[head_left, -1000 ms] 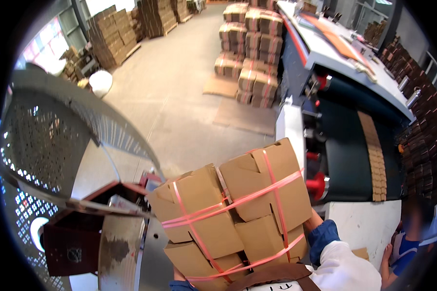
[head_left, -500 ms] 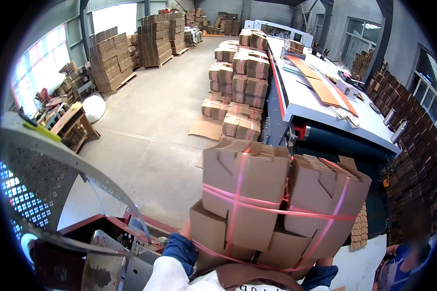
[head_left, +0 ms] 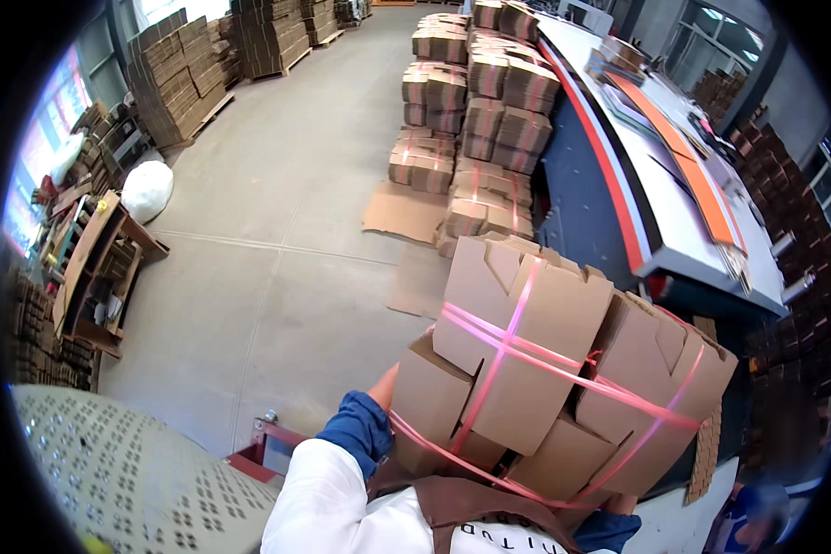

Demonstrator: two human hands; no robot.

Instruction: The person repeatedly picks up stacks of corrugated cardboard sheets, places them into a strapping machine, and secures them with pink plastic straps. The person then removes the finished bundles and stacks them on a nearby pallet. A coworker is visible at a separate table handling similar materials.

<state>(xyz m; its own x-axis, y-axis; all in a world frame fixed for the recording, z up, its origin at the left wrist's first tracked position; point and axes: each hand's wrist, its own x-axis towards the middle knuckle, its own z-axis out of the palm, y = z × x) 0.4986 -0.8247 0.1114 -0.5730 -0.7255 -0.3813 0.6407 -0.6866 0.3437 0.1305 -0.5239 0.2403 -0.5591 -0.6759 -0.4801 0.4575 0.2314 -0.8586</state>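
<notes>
Against my chest I carry a large bundle of flat cardboard boxes (head_left: 526,351), tied crosswise with pink plastic strapping. It leans with its top toward the far side. My left hand (head_left: 385,386) grips its left side, and its fingers disappear behind the cardboard. Low on the right, my right hand (head_left: 621,504) holds the other side; only a small part of it shows beside a blue cuff. Both arms reach around the bundle.
Stacks of strapped cardboard bundles (head_left: 489,120) stand ahead beside a long blue machine (head_left: 582,185) with a white top. Cardboard sheets (head_left: 402,210) lie on the floor before them. A perforated metal guard (head_left: 138,471) is at lower left, a wooden table (head_left: 97,245) farther left. Another person (head_left: 748,517) is at right.
The bundle has shifted right and tilted in my arms. My view has turned down, bringing the stacks closer. The perforated guard has dropped toward the lower left.
</notes>
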